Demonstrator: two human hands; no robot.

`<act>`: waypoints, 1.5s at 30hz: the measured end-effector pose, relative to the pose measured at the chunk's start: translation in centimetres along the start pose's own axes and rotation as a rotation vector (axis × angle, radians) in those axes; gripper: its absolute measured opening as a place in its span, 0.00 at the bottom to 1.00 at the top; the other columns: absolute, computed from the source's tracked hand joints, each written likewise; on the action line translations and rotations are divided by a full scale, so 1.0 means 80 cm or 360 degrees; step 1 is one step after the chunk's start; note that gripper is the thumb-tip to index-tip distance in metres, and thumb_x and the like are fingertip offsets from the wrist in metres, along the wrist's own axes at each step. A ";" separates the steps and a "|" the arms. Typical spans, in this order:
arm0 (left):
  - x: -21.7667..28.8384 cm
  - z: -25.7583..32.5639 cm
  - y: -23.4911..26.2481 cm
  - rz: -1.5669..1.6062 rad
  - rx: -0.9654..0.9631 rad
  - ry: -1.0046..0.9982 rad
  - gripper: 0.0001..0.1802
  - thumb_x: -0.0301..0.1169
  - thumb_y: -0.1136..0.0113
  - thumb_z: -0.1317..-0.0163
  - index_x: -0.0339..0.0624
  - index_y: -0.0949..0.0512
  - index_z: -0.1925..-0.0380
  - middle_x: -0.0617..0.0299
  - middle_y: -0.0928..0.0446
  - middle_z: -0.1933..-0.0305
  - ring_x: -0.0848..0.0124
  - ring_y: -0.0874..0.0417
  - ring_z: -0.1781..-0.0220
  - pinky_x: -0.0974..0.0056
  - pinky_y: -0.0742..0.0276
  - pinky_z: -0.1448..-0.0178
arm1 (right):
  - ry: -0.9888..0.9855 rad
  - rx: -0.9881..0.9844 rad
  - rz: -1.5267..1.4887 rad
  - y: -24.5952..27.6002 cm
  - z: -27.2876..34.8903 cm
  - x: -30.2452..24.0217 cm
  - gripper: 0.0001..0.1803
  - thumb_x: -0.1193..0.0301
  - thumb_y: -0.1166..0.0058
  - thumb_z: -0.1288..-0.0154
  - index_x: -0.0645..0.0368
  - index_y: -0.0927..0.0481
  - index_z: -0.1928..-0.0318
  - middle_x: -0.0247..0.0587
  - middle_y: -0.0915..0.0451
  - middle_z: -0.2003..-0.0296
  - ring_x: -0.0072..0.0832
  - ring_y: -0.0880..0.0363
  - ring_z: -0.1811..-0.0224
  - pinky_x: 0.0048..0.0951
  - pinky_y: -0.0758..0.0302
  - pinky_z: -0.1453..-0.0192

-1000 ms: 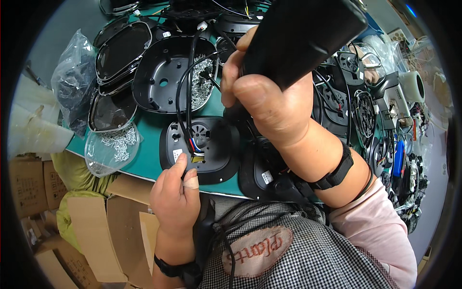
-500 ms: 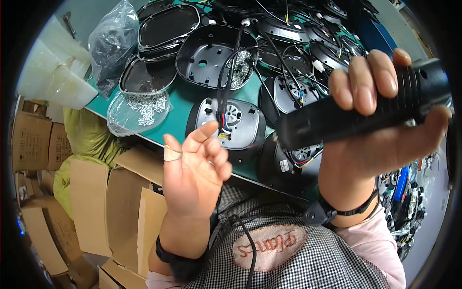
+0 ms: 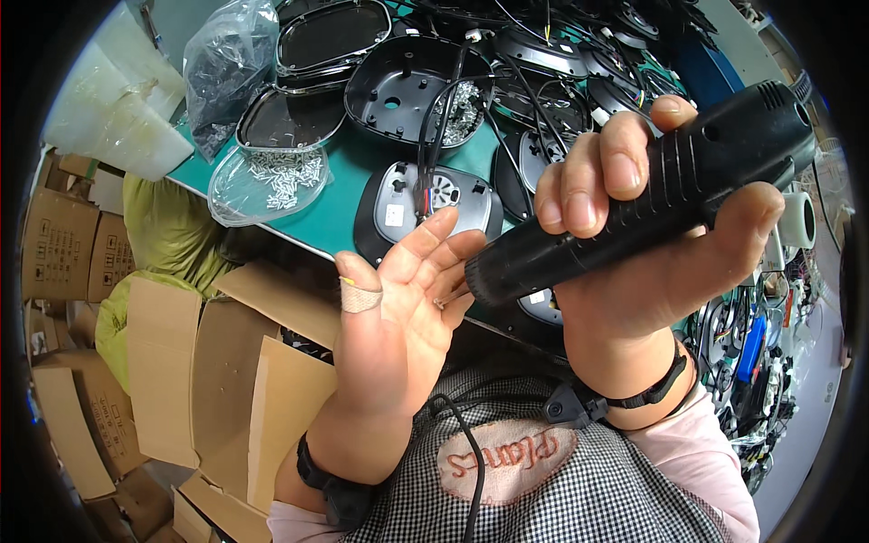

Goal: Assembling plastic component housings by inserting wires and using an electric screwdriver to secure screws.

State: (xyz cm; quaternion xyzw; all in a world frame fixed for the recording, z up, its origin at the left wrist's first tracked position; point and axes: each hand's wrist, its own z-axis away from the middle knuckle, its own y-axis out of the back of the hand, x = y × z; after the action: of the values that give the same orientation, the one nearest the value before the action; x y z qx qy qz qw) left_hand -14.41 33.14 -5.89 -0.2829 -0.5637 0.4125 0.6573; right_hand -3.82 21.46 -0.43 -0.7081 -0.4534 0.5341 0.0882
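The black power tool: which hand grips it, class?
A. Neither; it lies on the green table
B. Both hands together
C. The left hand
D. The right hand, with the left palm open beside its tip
D: the right hand wraps around the black power tool, while the left hand is held open, palm up, next to its lower end.

Your matt black ribbed plastic tool (image 3: pixel 652 195) contrasts with glossy plastic shells (image 3: pixel 403 81), shiny metal screws (image 3: pixel 281 172), and rough cardboard boxes (image 3: pixel 226 380).
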 end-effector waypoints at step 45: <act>0.022 -0.022 0.061 -0.3135 0.0204 -0.1048 0.30 0.44 0.32 0.55 0.50 0.24 0.49 0.44 0.33 0.45 0.47 0.29 0.47 0.50 0.30 0.45 | 0.0237 -0.0269 0.0751 -0.022 -0.099 0.083 0.32 0.40 0.52 0.42 0.55 0.33 0.53 0.39 0.29 0.75 0.30 0.29 0.79 0.33 0.29 0.73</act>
State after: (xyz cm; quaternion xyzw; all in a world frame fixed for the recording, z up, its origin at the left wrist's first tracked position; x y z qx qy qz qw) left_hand -13.75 37.28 -9.41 0.4647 -0.6736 -0.2211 0.5305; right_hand 1.99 30.18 -0.57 -0.8364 -0.3111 0.4466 -0.0653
